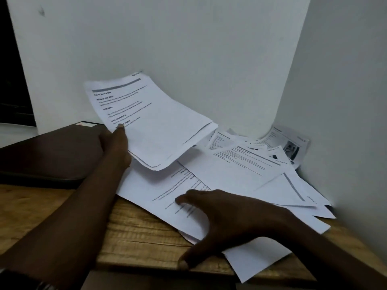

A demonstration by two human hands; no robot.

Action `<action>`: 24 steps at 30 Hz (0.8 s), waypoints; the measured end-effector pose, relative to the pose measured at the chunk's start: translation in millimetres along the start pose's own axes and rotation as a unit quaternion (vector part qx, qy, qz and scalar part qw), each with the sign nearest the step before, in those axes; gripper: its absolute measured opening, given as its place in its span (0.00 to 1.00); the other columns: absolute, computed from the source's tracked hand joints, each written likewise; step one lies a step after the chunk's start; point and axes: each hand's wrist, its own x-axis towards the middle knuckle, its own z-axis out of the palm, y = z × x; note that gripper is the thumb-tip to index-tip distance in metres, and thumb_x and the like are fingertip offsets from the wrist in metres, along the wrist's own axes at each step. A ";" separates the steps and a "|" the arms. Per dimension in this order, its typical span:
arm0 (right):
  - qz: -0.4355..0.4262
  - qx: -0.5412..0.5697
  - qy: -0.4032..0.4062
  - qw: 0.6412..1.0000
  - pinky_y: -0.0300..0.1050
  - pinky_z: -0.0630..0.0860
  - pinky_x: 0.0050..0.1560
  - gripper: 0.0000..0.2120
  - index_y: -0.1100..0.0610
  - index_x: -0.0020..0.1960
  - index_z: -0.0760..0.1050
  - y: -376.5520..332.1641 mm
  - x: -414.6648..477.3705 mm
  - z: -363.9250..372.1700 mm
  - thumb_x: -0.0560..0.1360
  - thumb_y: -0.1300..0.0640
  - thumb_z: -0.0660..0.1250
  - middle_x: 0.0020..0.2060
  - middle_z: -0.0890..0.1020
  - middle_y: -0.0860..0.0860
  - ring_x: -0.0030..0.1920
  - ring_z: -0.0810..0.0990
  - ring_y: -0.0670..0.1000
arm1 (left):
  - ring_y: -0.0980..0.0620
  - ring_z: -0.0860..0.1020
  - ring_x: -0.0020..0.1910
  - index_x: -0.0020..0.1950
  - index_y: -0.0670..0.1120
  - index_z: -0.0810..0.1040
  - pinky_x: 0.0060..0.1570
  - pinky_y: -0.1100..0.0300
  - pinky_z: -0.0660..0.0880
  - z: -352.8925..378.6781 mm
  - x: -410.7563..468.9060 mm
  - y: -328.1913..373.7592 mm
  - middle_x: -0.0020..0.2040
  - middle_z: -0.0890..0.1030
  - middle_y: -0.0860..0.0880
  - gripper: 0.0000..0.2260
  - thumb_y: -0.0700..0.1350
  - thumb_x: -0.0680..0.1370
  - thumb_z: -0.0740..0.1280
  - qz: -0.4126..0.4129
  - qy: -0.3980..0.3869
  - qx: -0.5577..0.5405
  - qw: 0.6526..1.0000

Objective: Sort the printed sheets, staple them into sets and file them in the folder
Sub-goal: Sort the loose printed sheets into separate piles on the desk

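The left hand (114, 147) pinches a raised stack (159, 130) at centre left, thumb on top, its long axis running from upper left to lower right. The right hand (230, 218) lies flat with fingers spread on a loose sheet (150, 189) at lower centre, grasping nothing. The other sheets (251, 170), black print on white, fan towards the right corner, nearer the right hand; the dark folder (52, 151), probably closed, lies at far left
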 end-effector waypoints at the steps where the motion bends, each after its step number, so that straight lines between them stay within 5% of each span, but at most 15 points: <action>1: 0.003 -0.002 0.009 1.000 0.37 0.65 0.65 0.42 0.40 0.75 0.57 -1.0 1.2 -1.0 0.67 0.37 0.74 0.65 0.71 0.38 0.68 0.66 0.39 | 0.47 0.82 0.55 0.58 0.50 0.78 0.58 0.47 0.79 1.5 -3.1 1.2 0.58 0.82 0.49 0.09 0.41 0.80 0.65 -0.002 -0.005 -0.008 1.000; 4: 0.004 -0.020 0.019 1.000 0.32 0.69 0.48 0.33 0.41 0.72 0.63 -0.8 3.7 -3.5 0.71 0.44 0.72 0.56 0.77 0.41 0.50 0.72 0.37 | 0.47 0.81 0.55 0.57 0.49 0.77 0.56 0.50 0.79 3.5 -7.6 4.2 0.58 0.81 0.48 0.07 0.40 0.81 0.64 -0.013 -0.014 -0.015 1.000; 9: 0.039 -0.116 0.122 0.985 0.48 0.76 0.46 0.17 0.49 0.61 0.71 0.2 10.8 3.5 0.73 0.56 0.66 0.53 0.74 0.50 0.52 0.77 0.53 | 0.46 0.83 0.55 0.55 0.49 0.79 0.58 0.43 0.79 2.9 -4.7 4.8 0.58 0.83 0.47 0.06 0.42 0.81 0.64 -0.019 -0.025 0.002 0.999; 13: 0.079 -0.162 0.209 0.961 0.45 0.64 0.41 0.01 0.52 0.48 0.70 13.3 22.7 -4.7 0.76 0.56 0.61 0.41 0.67 0.50 0.47 0.74 0.57 | 0.47 0.82 0.54 0.49 0.50 0.77 0.58 0.45 0.79 5.0 -11.1 8.3 0.54 0.82 0.48 0.05 0.40 0.81 0.64 -0.012 -0.026 -0.001 1.000; 15: 0.124 -0.157 0.248 0.948 0.44 0.65 0.43 0.03 0.52 0.49 0.73 32.0 32.8 -22.2 0.75 0.58 0.64 0.43 0.70 0.52 0.50 0.77 0.58 | 0.49 0.81 0.50 0.48 0.49 0.75 0.55 0.50 0.80 7.4 -14.9 11.5 0.50 0.81 0.50 0.06 0.40 0.82 0.63 -0.013 -0.039 -0.006 0.999; 18: 0.198 -0.169 0.344 0.902 0.47 0.69 0.45 0.10 0.54 0.55 0.77 70.5 46.7 -53.8 0.74 0.61 0.65 0.50 0.77 0.59 0.53 0.78 0.63 | 0.53 0.81 0.44 0.49 0.49 0.75 0.43 0.57 0.80 5.0 -13.9 16.8 0.47 0.80 0.52 0.05 0.40 0.83 0.63 -0.022 -0.049 -0.025 0.998; 20: 0.201 -0.202 0.407 0.868 0.49 0.71 0.48 0.17 0.53 0.56 0.80 94.3 47.7 -74.0 0.71 0.65 0.61 0.51 0.81 0.60 0.52 0.79 0.64 | 0.53 0.81 0.46 0.58 0.46 0.77 0.41 0.58 0.79 -0.4 -8.7 19.0 0.52 0.81 0.50 0.06 0.41 0.83 0.63 -0.031 -0.062 -0.032 0.997; 22: 0.138 -0.242 0.499 0.821 0.48 0.73 0.51 0.18 0.54 0.47 0.84 109.3 45.1 -89.9 0.64 0.65 0.60 0.50 0.83 0.58 0.52 0.81 0.61 | 0.53 0.80 0.47 0.67 0.43 0.74 0.37 0.63 0.78 -4.6 -7.3 18.2 0.59 0.79 0.48 0.12 0.42 0.84 0.60 -0.065 -0.093 0.005 0.993; 24: 0.106 -0.204 0.611 0.758 0.44 0.69 0.57 0.13 0.54 0.37 0.82 124.5 40.5 -106.6 0.61 0.65 0.61 0.58 0.80 0.53 0.59 0.77 0.56 | 0.51 0.78 0.47 0.70 0.41 0.71 0.45 0.61 0.76 -5.5 -9.3 15.4 0.63 0.77 0.46 0.15 0.43 0.84 0.60 -0.114 -0.141 0.046 0.982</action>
